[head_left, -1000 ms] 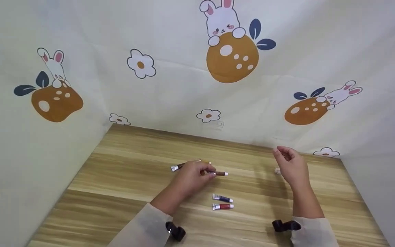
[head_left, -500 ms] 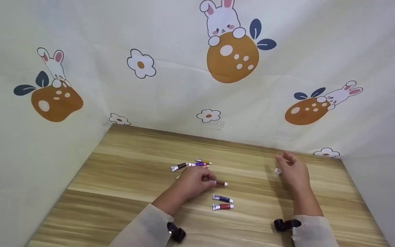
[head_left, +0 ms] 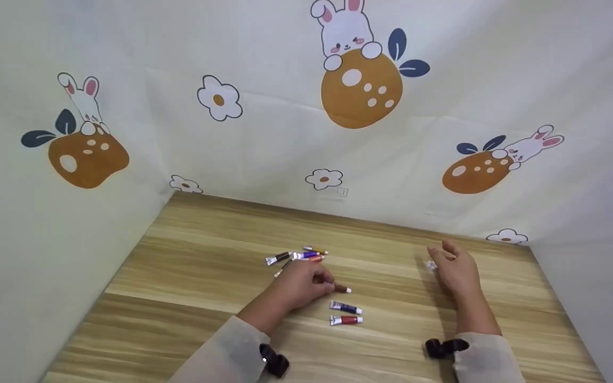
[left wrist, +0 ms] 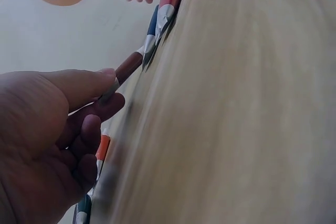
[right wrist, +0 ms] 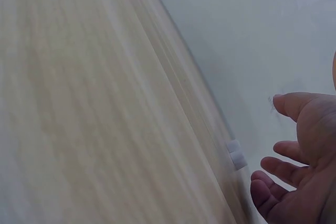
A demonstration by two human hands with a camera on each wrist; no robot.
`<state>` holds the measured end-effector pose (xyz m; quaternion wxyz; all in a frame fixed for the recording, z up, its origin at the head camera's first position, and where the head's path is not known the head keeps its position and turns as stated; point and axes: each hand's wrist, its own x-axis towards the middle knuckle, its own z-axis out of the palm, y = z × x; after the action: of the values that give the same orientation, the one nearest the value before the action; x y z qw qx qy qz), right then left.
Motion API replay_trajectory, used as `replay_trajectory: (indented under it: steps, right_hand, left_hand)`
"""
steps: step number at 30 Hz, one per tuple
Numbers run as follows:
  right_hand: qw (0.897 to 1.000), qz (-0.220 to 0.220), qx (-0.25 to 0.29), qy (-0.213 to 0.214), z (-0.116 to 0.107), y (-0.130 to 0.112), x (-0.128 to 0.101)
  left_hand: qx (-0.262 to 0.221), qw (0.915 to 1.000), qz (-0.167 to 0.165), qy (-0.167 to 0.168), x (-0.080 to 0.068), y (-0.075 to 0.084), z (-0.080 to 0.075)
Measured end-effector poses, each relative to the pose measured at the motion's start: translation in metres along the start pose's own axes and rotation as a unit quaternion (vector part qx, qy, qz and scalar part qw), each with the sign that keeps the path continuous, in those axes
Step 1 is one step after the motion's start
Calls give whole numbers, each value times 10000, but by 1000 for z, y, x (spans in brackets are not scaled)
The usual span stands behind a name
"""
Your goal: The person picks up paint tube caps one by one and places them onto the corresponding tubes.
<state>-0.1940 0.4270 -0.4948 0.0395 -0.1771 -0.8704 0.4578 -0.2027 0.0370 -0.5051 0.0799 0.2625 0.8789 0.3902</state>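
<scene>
My left hand (head_left: pixel 298 284) pinches a brown paint tube (left wrist: pixel 128 68) by its silver end between thumb and fingers, its white cap pointing right, low over the table. Just in front of it lie a dark blue paint tube (head_left: pixel 346 308) and a red paint tube (head_left: pixel 347 320), side by side with caps to the right. My right hand (head_left: pixel 458 271) hovers at the right with loosely bent fingers and nothing in them. Beside its fingers, small white pieces (right wrist: pixel 236 156) sit on the table; their kind is too small to tell.
Behind the left hand lie several more tubes: a black one (head_left: pixel 278 259), a purple one (head_left: pixel 306 255), a yellow one (head_left: pixel 315 250) and an orange one (head_left: pixel 314 259). A green-blue tube (left wrist: pixel 83 208) shows below the left hand. Patterned cloth (head_left: pixel 264 149) walls the wooden table (head_left: pixel 179 308).
My left hand has brought the brown tube toward me, close to the dark blue tube, uncovering tubes behind it. The right hand has sunk slightly and stays without a hold.
</scene>
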Motion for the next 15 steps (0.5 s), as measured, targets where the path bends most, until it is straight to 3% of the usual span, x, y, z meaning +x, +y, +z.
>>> replay_trajectory:
  steps: [15]
  right_hand:
    - [9996,1,15,-269,2,10,3]
  left_hand:
    - [2,9993,-355,-100,-1,1,0]
